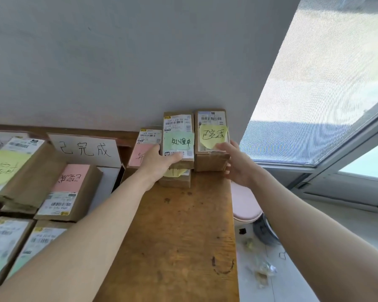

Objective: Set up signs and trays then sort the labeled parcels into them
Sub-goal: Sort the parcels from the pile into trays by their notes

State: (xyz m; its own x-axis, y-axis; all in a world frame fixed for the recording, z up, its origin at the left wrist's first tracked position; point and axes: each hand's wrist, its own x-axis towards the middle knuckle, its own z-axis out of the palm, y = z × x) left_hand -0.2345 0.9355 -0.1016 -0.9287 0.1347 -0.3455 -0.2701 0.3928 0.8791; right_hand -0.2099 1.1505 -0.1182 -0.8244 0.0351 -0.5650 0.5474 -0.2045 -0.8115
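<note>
Left hand (159, 163) grips the green-note parcel (179, 141) by its lower edge. Right hand (235, 165) clasps the yellow-note parcel (210, 162) at its 3 o'clock. Both are matte brown cardboard boxes at the worn wooden table's (183, 236) 12 o'clock end. A pink-note parcel (144, 156) at 9 o'clock is partly hidden by the left hand.

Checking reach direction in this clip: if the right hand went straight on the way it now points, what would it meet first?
The yellow-note parcel. The right hand already seems to grip its right edge, thumb on the front, though depth is unclear.
</note>
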